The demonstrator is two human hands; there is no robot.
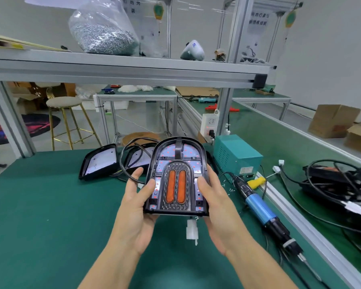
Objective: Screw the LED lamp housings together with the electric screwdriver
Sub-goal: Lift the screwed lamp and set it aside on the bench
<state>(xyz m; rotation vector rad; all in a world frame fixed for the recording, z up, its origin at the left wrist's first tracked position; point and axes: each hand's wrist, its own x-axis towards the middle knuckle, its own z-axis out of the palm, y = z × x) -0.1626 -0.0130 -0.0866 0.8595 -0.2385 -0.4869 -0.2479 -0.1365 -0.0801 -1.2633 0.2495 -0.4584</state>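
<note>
I hold an arch-shaped black LED lamp housing (176,176) above the green bench, its inside facing me with two orange strips in the middle. My left hand (137,207) grips its left edge, thumb on top. My right hand (215,205) grips the right edge the same way. A white connector (191,231) hangs from the housing's lower edge. The electric screwdriver (261,209), blue-bodied with a black cable, lies on the mat to the right of my right hand. Two more housings (99,161) lie behind, one partly hidden by the held lamp.
A teal power supply box (237,155) stands at the back right, with loose screws (227,187) beside it. A tangle of black cables and parts (340,184) lies beyond the aluminium rail on the right. A shelf above carries a bag of screws (104,32).
</note>
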